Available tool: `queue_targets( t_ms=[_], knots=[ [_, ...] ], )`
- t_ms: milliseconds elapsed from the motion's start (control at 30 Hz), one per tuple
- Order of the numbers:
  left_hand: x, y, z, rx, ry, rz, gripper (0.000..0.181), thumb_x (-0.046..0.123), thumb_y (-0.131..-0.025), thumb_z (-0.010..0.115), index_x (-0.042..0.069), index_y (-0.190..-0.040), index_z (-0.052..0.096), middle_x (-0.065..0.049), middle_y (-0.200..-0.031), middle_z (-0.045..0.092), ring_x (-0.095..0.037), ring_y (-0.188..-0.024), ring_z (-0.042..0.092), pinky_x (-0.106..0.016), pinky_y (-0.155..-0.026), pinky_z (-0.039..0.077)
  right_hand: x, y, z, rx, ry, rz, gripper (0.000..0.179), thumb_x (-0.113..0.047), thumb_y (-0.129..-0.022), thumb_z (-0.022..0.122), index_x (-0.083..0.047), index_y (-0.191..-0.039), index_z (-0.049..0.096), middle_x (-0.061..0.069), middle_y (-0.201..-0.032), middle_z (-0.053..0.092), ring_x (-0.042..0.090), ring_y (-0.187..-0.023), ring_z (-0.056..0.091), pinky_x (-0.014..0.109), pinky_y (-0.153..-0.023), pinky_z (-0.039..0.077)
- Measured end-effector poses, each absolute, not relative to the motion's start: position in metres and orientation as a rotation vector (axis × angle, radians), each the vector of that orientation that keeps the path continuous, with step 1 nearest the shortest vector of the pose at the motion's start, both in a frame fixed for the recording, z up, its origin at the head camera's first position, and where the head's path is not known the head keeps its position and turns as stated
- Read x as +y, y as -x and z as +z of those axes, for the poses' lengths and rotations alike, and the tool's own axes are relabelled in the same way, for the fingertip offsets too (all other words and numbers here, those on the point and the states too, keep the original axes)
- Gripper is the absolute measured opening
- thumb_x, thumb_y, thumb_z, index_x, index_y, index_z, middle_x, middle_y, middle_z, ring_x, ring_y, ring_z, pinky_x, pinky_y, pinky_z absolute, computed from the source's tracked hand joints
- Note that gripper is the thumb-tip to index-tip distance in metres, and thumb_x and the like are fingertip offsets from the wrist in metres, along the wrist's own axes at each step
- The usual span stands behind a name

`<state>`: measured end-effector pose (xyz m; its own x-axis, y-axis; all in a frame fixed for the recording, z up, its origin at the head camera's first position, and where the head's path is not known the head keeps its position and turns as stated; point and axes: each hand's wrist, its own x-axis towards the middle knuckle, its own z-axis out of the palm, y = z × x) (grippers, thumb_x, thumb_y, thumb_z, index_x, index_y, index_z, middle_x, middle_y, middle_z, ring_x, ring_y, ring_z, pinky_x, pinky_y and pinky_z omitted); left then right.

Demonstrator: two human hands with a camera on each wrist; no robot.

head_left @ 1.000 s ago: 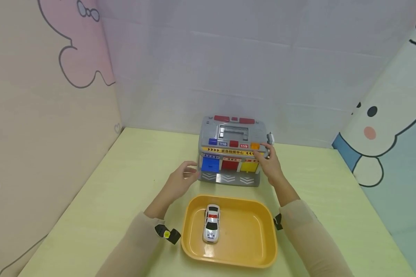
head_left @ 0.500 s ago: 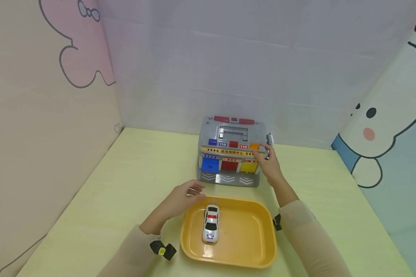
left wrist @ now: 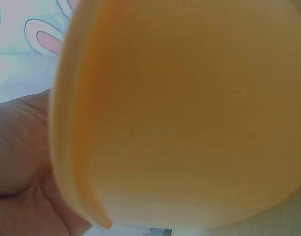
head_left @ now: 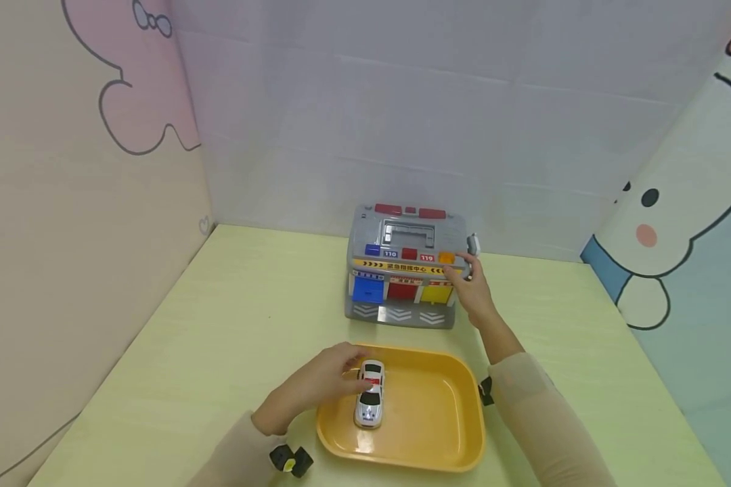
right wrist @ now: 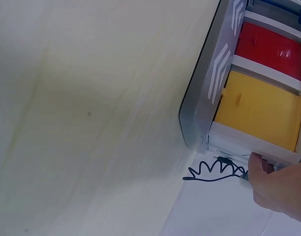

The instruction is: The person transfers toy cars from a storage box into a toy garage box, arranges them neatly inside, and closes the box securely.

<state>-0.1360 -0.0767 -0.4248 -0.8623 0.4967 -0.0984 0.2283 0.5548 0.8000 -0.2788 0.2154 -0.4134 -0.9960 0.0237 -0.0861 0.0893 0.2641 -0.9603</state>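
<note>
My left hand (head_left: 323,379) reaches over the left rim of a yellow tray (head_left: 429,412). Its thumb and fingers are spread above a white toy police car (head_left: 369,409) lying in the tray; contact with the car cannot be made out. In the left wrist view the tray's outer wall hides the fingers, and part of the palm (left wrist: 17,147) shows. With my right hand (head_left: 476,297) I grip the right front corner of a grey toy garage (head_left: 365,226). It has a blue door (head_left: 368,289), a red door (right wrist: 272,51) and a yellow door (right wrist: 258,110).
The garage stands at the back of the pale green table (head_left: 237,291), near the rear wall (head_left: 341,122). The tray sits in front of it. Decorated side walls (head_left: 97,237) border the table. A dark coiled cord drawing (right wrist: 209,172) appears beyond the garage.
My left hand has moved from beside the garage's left front corner toward me and over the tray to the police car. My right hand has stayed on the garage.
</note>
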Motion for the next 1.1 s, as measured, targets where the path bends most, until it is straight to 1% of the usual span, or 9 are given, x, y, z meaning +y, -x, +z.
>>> queue_targets(
  t_ms=[67, 200, 267, 400, 633, 833, 1000, 1100],
  knots=[
    [-0.072, 0.135, -0.426, 2.517, -0.616, 1.110, 0.054, 0.024, -0.084, 0.079, 0.007, -0.131, 0.059, -0.007, -0.125, 0.059, -0.024, -0.111, 0.056, -0.041, -0.096, 0.048, 0.215, 0.279, -0.413, 2.456, -0.112, -1.868, 0.063, -0.034, -0.100, 0.056, -0.015, -0.151, 0.025, 0.024, -0.142, 0.032, 0.035, -0.122, 0.039, 0.048, -0.104, 0.034],
    [-0.065, 0.133, -0.426, 2.581, -0.662, 0.958, 0.057, 0.023, -0.081, 0.082, 0.005, -0.131, 0.059, -0.006, -0.123, 0.059, -0.020, -0.111, 0.053, -0.038, -0.099, 0.046, 0.215, 0.279, -0.413, 2.457, -0.117, -1.870, 0.062, -0.033, -0.100, 0.057, -0.015, -0.150, 0.026, 0.024, -0.139, 0.034, 0.035, -0.120, 0.041, 0.048, -0.103, 0.034],
    [-0.063, 0.132, -0.426, 2.602, -0.654, 0.917, 0.057, 0.022, -0.080, 0.082, 0.004, -0.129, 0.059, -0.007, -0.122, 0.060, -0.020, -0.111, 0.052, -0.038, -0.099, 0.046, 0.214, 0.279, -0.413, 2.464, -0.116, -1.865, 0.062, -0.034, -0.099, 0.057, -0.015, -0.150, 0.027, 0.024, -0.137, 0.036, 0.034, -0.117, 0.042, 0.047, -0.101, 0.036],
    [-0.060, 0.131, -0.426, 2.626, -0.601, 0.849, 0.058, 0.022, -0.079, 0.083, 0.004, -0.129, 0.059, -0.008, -0.126, 0.058, -0.021, -0.114, 0.051, -0.039, -0.100, 0.045, 0.214, 0.279, -0.413, 2.468, -0.114, -1.866, 0.061, -0.034, -0.099, 0.057, -0.015, -0.150, 0.028, 0.023, -0.132, 0.037, 0.032, -0.113, 0.042, 0.045, -0.097, 0.037],
    [-0.053, 0.133, -0.427, 2.661, -0.582, 0.726, 0.063, 0.025, -0.080, 0.083, 0.000, -0.131, 0.056, -0.012, -0.125, 0.057, -0.022, -0.113, 0.052, -0.039, -0.099, 0.046, 0.215, 0.279, -0.413, 2.468, -0.102, -1.871, 0.062, -0.034, -0.099, 0.057, -0.014, -0.150, 0.027, 0.022, -0.131, 0.037, 0.032, -0.113, 0.042, 0.044, -0.096, 0.037],
    [-0.049, 0.134, -0.427, 2.674, -0.559, 0.643, 0.065, 0.029, -0.078, 0.084, 0.003, -0.131, 0.056, -0.009, -0.121, 0.057, -0.016, -0.099, 0.052, -0.034, -0.090, 0.049, 0.215, 0.279, -0.413, 2.467, -0.110, -1.865, 0.062, -0.034, -0.099, 0.057, -0.015, -0.150, 0.027, 0.021, -0.129, 0.036, 0.031, -0.111, 0.042, 0.043, -0.095, 0.038],
    [-0.047, 0.135, -0.427, 2.700, -0.603, 0.556, 0.065, 0.031, -0.074, 0.087, 0.002, -0.125, 0.059, -0.007, -0.107, 0.055, -0.014, -0.086, 0.051, -0.030, -0.079, 0.050, 0.215, 0.279, -0.413, 2.455, -0.112, -1.877, 0.062, -0.034, -0.099, 0.057, -0.015, -0.150, 0.027, 0.023, -0.132, 0.036, 0.032, -0.113, 0.043, 0.045, -0.098, 0.037],
    [-0.044, 0.134, -0.427, 2.697, -0.617, 0.507, 0.065, 0.032, -0.072, 0.088, 0.003, -0.123, 0.060, -0.006, -0.103, 0.054, -0.014, -0.082, 0.050, -0.028, -0.076, 0.050, 0.215, 0.279, -0.413, 2.448, -0.117, -1.874, 0.064, -0.036, -0.099, 0.057, -0.015, -0.151, 0.026, 0.023, -0.136, 0.035, 0.032, -0.116, 0.043, 0.045, -0.101, 0.036]
  ],
)
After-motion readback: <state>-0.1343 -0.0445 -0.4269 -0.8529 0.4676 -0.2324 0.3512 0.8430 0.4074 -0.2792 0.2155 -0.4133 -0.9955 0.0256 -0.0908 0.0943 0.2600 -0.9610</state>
